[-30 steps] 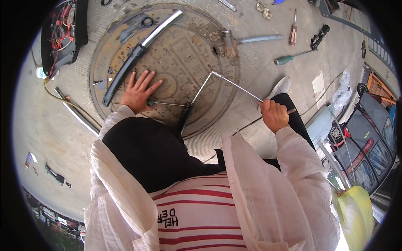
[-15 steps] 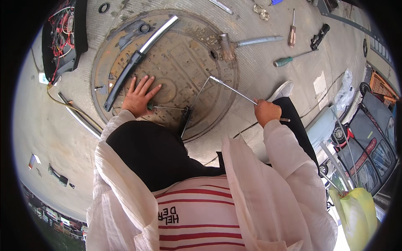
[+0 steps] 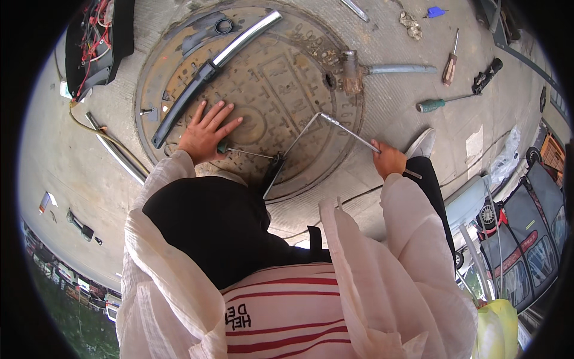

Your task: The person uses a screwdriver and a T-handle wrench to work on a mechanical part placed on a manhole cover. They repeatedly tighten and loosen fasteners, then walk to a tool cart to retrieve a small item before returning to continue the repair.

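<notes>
My left hand (image 3: pixel 208 134) is open, its fingers spread flat over the round metal manhole cover (image 3: pixel 293 54). Against its palm lies a screwdriver (image 3: pixel 251 152), whose green handle is partly hidden under the hand. The shaft reaches a small black part (image 3: pixel 276 163) beside my leg. My right hand (image 3: pixel 388 160) is closed around one end of a jointed metal rod (image 3: pixel 351 131). From the bend the rod's thinner arm slants back toward the black part; whether the two touch I cannot tell. A curved black and chrome bar (image 3: pixel 206 73) rests beyond my left hand.
A hammer (image 3: pixel 353 75) with a rusty head and grey handle lies at the cover's right edge. Farther right are a brown-handled screwdriver (image 3: pixel 449 69) and a green-handled one (image 3: pixel 431 105). At left are a black housing with red wires (image 3: pixel 98 45) and a chrome tube (image 3: pixel 119 155).
The view has shifted, so the ground and tools appear farther right and slightly lower. My left hand stays spread on the cover, and my right hand keeps its hold on the rod.
</notes>
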`<state>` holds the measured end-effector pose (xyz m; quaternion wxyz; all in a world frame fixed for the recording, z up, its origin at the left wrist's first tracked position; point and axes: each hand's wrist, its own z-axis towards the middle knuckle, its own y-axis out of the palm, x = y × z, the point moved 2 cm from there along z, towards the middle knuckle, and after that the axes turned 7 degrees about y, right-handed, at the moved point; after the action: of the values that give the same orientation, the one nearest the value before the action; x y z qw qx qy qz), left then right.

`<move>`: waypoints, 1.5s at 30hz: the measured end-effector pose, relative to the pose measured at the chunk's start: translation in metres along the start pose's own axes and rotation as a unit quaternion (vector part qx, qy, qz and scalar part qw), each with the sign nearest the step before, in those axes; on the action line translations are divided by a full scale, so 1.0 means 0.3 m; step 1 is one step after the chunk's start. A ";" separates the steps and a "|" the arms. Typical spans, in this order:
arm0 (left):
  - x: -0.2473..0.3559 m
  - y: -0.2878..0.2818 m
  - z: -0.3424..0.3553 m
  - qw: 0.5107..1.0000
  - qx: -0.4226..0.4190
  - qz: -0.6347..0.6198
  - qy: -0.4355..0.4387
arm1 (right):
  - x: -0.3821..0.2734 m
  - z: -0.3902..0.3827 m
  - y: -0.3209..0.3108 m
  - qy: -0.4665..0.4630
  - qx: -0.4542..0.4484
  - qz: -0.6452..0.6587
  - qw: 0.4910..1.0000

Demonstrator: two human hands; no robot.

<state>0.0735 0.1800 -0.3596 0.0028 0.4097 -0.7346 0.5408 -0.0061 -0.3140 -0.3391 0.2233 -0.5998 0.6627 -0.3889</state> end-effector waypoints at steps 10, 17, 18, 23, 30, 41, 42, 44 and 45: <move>0.012 -0.016 0.001 1.000 -0.013 -0.001 0.002 | -0.008 -0.051 -0.066 -0.021 0.020 -0.011 1.000; 0.023 -0.016 -0.013 1.000 -0.012 0.004 0.000 | -0.066 -0.221 -0.312 -0.107 0.066 -0.073 0.989; 0.022 -0.017 -0.013 1.000 -0.010 0.006 0.000 | -0.061 -0.241 -0.342 -0.122 0.088 -0.098 0.984; 0.021 -0.023 -0.025 1.000 -0.005 0.013 0.003 | -0.016 -0.285 -0.404 -0.086 0.133 -0.143 0.977; 0.021 -0.017 -0.029 1.000 -0.003 -0.001 0.005 | 0.019 -0.263 -0.133 0.179 0.047 0.169 0.968; 0.018 -0.017 -0.030 1.000 0.010 0.016 0.004 | -0.550 0.004 -0.201 -0.046 0.026 0.276 0.960; 0.017 -0.018 -0.030 0.999 0.040 0.021 0.023 | -0.571 0.026 -0.191 -0.046 -0.012 0.271 0.961; 0.031 0.010 -0.060 0.994 0.094 0.027 0.054 | -0.606 0.045 -0.184 -0.044 -0.039 0.258 0.964; 0.034 0.025 -0.067 0.993 0.096 0.020 0.062 | -0.599 0.068 -0.164 -0.040 -0.067 0.296 0.952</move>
<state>0.0533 0.1907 -0.3527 -0.0020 0.3592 -0.6858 0.6330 0.0725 -0.1440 -0.3435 0.3139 -0.4053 0.8256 -0.2358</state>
